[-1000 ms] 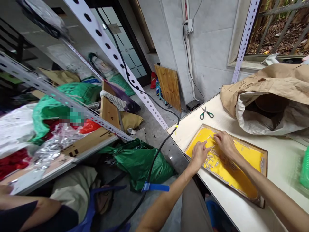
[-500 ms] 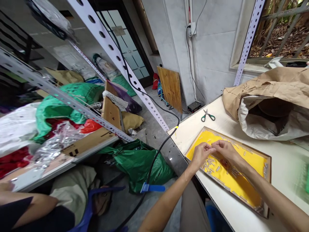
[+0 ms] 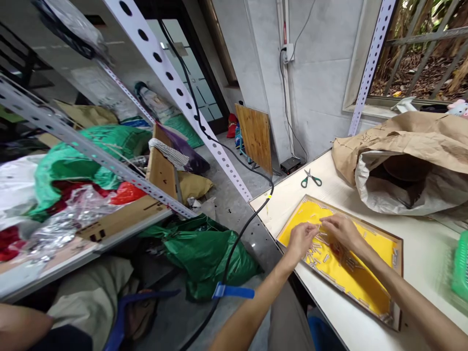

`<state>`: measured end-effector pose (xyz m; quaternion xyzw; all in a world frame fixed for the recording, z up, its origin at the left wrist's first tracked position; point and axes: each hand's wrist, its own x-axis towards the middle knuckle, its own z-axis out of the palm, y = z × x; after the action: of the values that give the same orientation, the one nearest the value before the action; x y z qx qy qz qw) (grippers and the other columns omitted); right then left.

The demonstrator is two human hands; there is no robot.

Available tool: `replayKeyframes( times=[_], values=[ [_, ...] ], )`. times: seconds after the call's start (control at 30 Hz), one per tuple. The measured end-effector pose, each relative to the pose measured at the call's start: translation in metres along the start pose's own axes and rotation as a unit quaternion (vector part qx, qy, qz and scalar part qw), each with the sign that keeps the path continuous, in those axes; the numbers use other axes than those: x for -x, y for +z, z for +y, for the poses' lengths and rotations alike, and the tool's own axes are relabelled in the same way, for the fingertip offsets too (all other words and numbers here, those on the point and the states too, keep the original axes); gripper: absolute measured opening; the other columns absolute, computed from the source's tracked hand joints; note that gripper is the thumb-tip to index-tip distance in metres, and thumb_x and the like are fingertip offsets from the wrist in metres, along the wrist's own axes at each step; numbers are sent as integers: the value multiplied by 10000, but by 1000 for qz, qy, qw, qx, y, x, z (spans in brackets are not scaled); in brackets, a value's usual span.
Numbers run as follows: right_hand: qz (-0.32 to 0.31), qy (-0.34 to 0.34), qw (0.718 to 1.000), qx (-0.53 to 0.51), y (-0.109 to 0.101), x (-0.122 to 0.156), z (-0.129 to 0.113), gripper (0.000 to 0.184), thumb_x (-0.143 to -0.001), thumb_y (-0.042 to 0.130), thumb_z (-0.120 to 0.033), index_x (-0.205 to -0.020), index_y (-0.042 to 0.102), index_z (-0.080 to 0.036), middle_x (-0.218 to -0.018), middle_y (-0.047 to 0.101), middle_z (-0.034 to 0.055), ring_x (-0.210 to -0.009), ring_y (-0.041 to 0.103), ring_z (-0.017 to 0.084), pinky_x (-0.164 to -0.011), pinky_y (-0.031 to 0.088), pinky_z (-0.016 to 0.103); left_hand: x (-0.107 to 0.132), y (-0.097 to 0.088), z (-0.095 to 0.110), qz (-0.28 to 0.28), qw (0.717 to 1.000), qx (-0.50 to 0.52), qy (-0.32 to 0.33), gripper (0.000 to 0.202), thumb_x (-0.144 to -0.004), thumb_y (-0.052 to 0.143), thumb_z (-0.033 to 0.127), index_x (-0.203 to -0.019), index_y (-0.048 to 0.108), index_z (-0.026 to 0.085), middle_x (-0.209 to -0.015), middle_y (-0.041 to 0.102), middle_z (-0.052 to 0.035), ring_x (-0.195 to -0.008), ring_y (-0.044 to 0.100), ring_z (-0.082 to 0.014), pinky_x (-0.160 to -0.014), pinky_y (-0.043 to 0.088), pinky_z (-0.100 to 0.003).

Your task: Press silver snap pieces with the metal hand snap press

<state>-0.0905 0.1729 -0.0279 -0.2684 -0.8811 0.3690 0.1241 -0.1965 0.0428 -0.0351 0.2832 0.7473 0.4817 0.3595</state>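
A shallow framed tray (image 3: 401, 273) with a yellow lining (image 3: 376, 287) lies on the white table. Small shiny, tube-like pieces (image 3: 315, 254) are scattered over the lining, mostly on its left side and along the edges. My left hand (image 3: 302, 239) hovers above the tray's left half, fingertips pinched together. Close beside it, my right hand (image 3: 342, 231) is also pinched, with a small gap between the two sets of fingertips. Whatever the fingers hold is too small to make out. A reddish object (image 3: 341, 251) lies partly hidden beneath my right hand.
Green-handled scissors (image 3: 311, 179) lie open behind the tray. A large brown paper sack (image 3: 402, 139) stands at the back right, and a green basket (image 3: 461, 268) at the right edge. A black cable (image 3: 234, 251) hangs left of the table. Another person's arm (image 3: 24, 324) shows at lower left.
My fingertips, touching or nearly so before, are now slightly apart. The view has shifted a little, bringing more of the green basket into sight.
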Motion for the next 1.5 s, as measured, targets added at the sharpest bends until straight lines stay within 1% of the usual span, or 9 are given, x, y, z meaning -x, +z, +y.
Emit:
replayKeyframes(
  times=[0.1,0.23,0.47,0.73,0.83,1.07,1.2,1.3,1.5],
  values=[
    [21,-20,988,150,-4,-20,-5,236,-889,468,-191,-972,689,-181,-1000,638,121,-950,562,249,-780,417,335,0,3,-5,99,987,-91,84,266,-773,654,154,-1037,680,134,-758,613,-4,-661,580,-119,-691,496,-259],
    [-8,-65,953,297,0,-38,-11,276,-803,467,-23,-933,678,-145,-1025,627,156,-1009,534,270,-846,375,348,1,5,-12,129,978,-114,115,282,-831,592,146,-1097,684,127,-791,624,-29,-724,598,-141,-746,502,-283],
    [-64,-108,902,413,11,-50,-10,285,-761,543,-42,-1017,650,-105,-979,639,162,-956,568,282,-832,382,355,-1,2,-15,129,983,-68,116,266,-862,580,175,-1096,701,139,-817,644,-38,-732,609,-135,-730,507,-256],
    [-30,-75,905,417,21,-39,-7,323,-759,460,-20,-1038,622,-41,-1003,614,224,-947,550,323,-858,375,426,0,3,-12,116,989,-36,82,271,-874,561,200,-1093,706,133,-846,668,-57,-667,601,-128,-616,507,-243],
    [-23,-68,919,389,21,-35,-5,346,-750,449,-23,-1055,612,-26,-1027,600,241,-973,529,341,-889,356,453,2,2,-12,109,991,-36,72,287,-873,565,222,-1111,700,135,-846,677,-57,-662,608,-126,-604,503,-232],
    [-30,-48,971,233,4,-36,10,287,-751,485,-59,-985,629,-141,-1011,635,156,-974,553,271,-870,390,371,4,4,-8,87,994,-20,62,295,-870,562,234,-1113,701,140,-894,700,-67,-565,583,-103,-530,474,-214],
    [-12,-13,996,87,-1,-31,14,233,-839,431,-166,-947,637,-165,-867,666,81,-795,598,201,-743,449,318,3,15,1,69,996,-21,43,278,-847,603,232,-1089,701,136,-885,699,-58,-577,582,-106,-533,459,-216],
    [-10,-2,999,-39,0,-16,11,275,-867,428,-301,-984,637,-166,-811,683,42,-721,622,168,-668,482,284,6,24,8,48,998,-2,33,200,-851,624,272,-980,707,143,-756,671,-16,-525,545,-97,-507,428,-212],
    [21,21,981,-189,-2,26,-2,383,-822,476,-461,-990,647,-163,-825,711,67,-710,654,186,-645,519,312,17,29,16,97,987,-75,102,153,-763,729,240,-665,642,161,-696,632,2,-630,571,-111,-654,467,-231]
  ],
)
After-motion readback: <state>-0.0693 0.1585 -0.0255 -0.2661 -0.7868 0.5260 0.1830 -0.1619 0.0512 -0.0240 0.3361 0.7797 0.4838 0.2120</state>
